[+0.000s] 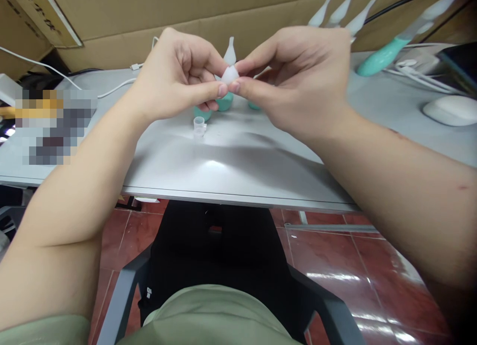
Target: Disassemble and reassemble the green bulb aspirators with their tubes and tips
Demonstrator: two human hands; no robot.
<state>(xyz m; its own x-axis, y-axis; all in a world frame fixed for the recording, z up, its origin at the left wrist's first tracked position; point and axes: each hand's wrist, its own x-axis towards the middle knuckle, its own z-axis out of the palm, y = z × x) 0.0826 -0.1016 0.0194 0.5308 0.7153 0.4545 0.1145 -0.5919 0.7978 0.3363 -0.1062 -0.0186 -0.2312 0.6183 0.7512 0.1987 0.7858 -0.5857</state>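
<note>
My left hand [179, 69] and my right hand [305, 74] meet over the table. Between them, thumbs and fingertips pinch a small translucent white silicone nozzle tip [230, 75]. Its lower part is covered by the fingers. Just behind stands another white tapered tip [230, 51]. Partly hidden below my hands are teal bulbs [225, 103], one of them peeking out under my right hand. A small clear plastic connector [199, 126] stands on the table in front of the teal pieces, below my left hand.
Several white tapered tips [341, 11] rise at the back right, beside a teal bulb with clear tube and white tip [385, 56]. A white mouse [452, 110] and cables [421, 77] lie right. Cardboard [186, 12] lines the back. Blurred items [55, 129] sit left.
</note>
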